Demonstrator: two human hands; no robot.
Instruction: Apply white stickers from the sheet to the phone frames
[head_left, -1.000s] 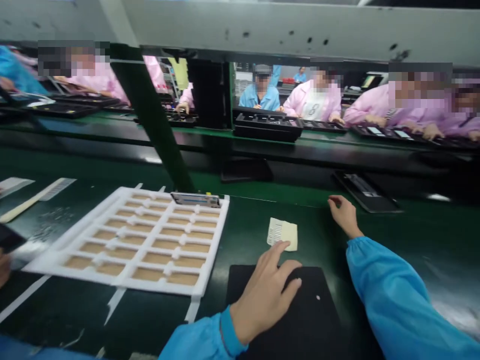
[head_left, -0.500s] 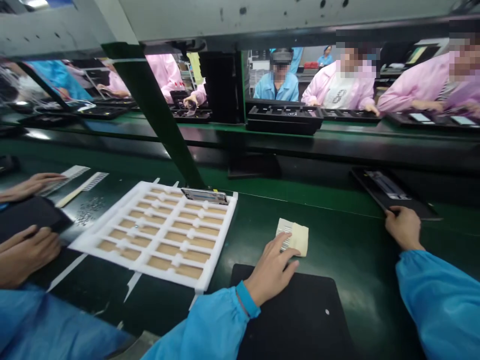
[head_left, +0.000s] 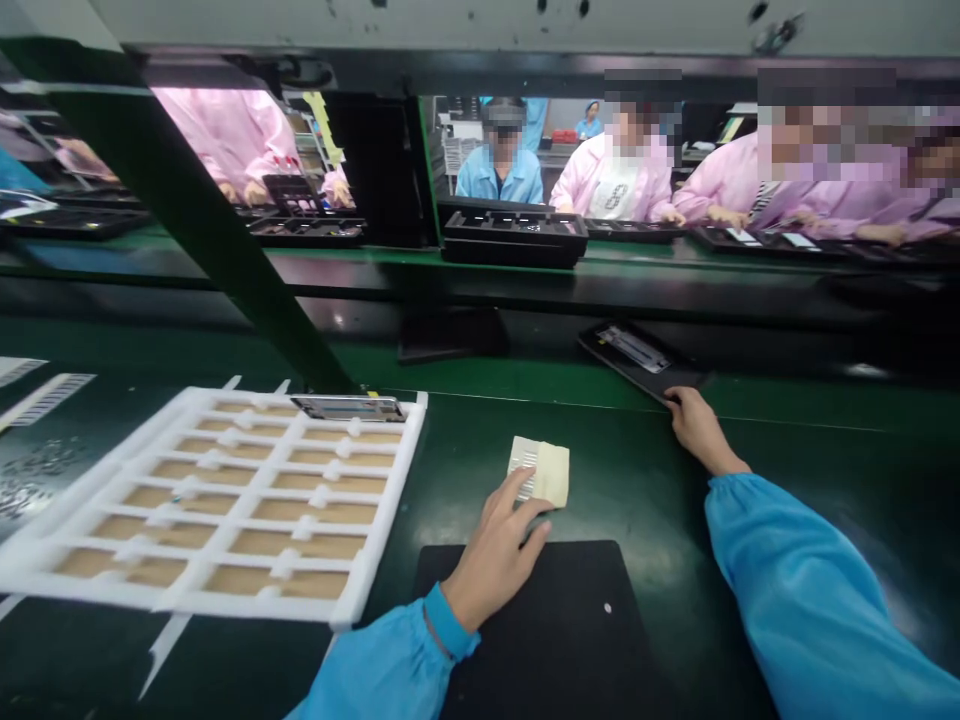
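Observation:
My left hand (head_left: 499,540) lies with fingers spread, its fingertips on a small cream backing sheet (head_left: 553,475) with a row of thin pale strips. Below that hand, a black mat (head_left: 555,640) with a small white spot lies on the green bench. Farther off to the right, my right hand (head_left: 699,430) pinches the near corner of a shallow black tray (head_left: 675,380). A phone frame (head_left: 637,348) lies in this tray. To the left, another phone frame (head_left: 349,408) stands on edge in the back right slot of a white foam rack (head_left: 382,520).
A slanted green post (head_left: 202,230) rises behind the rack. A dark flat tray (head_left: 454,335) lies on the line beyond the bench. Small loose parts (head_left: 37,470) and striped sheets (head_left: 52,400) lie at far left. Several people in pink and blue work across the line.
The view has swung right. My right hand has moved left with the black tray, bringing it closer to the cream sheet. My left hand stays on the sheet.

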